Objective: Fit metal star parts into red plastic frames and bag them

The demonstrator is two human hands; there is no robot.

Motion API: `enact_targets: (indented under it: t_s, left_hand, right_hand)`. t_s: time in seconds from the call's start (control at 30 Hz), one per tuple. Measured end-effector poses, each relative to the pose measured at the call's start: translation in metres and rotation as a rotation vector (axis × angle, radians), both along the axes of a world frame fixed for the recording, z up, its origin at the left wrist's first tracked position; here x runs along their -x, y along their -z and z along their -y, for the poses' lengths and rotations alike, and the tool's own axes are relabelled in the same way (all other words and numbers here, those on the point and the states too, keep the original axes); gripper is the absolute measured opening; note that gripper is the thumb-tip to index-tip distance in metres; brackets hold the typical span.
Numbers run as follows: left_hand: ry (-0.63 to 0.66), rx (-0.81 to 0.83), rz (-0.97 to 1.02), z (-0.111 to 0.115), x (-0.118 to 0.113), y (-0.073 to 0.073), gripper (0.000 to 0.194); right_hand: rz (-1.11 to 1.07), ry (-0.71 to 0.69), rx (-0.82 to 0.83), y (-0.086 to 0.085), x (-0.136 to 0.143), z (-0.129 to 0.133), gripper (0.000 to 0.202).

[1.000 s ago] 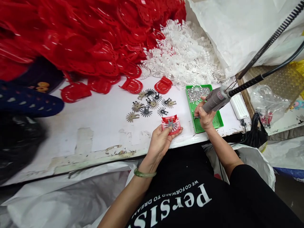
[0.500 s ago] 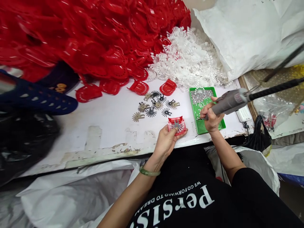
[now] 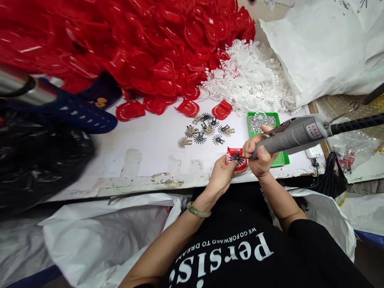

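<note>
The red piece at the bench edge bore a dark spoked plate. The grey driver slanted in from three o'clock.

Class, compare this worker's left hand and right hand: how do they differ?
The left hand pinches a red piece; the right hand grips a grey tool.
The left wrist wears a green bangle; the right wrist is bare.
Shared: both are ungloved and close together.
</note>
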State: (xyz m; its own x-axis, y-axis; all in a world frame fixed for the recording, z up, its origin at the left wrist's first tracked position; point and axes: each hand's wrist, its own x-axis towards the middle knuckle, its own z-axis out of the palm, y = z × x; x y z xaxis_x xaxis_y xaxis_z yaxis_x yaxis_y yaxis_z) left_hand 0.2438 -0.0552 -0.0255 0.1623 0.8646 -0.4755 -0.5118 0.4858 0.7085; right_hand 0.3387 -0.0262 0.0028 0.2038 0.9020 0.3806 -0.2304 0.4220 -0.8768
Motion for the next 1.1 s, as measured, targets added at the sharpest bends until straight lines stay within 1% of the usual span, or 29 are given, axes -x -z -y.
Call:
enact_targets:
  t_s: [0.07,0.2,0.43,0.53,0.63,0.77,0.9,1.1]
  left_hand:
    - [0.003,-0.005,0.007,0.0,0.001,0.0,0.027]
    - [0.006,-0.011,0.017,0.0,0.002,0.001,0.027]
    - [-0.006,-0.002,0.018,-0.001,0.0,0.0,0.024]
    - [-0.009,0.005,0.022,-0.002,0.0,-0.001,0.023]
    - [-0.006,0.007,0.024,-0.003,0.001,-0.003,0.021]
    - [-0.006,-0.003,0.024,-0.003,0.002,-0.006,0.021]
    - [-0.002,-0.013,0.004,-0.003,0.003,-0.009,0.022]
    - [-0.019,-0.028,-0.022,0.0,0.002,-0.006,0.027]
  right_hand:
    - [0.009,0.008,0.011,0.002,0.0,-0.001,0.047]
    - [-0.028,0.002,-0.035,0.004,0.0,-0.002,0.046]
    - [0.033,0.037,-0.022,0.005,0.001,-0.002,0.052]
    - [0.015,0.015,-0.066,0.006,0.001,-0.002,0.049]
    - [0.018,0.012,-0.068,0.006,0.001,-0.003,0.045]
    - [0.064,0.067,-0.031,0.003,-0.001,-0.004,0.043]
    - [0.017,0.102,-0.042,-0.001,-0.001,-0.004,0.039]
    - [-0.075,-0.004,-0.133,-0.004,0.001,-0.002,0.024]
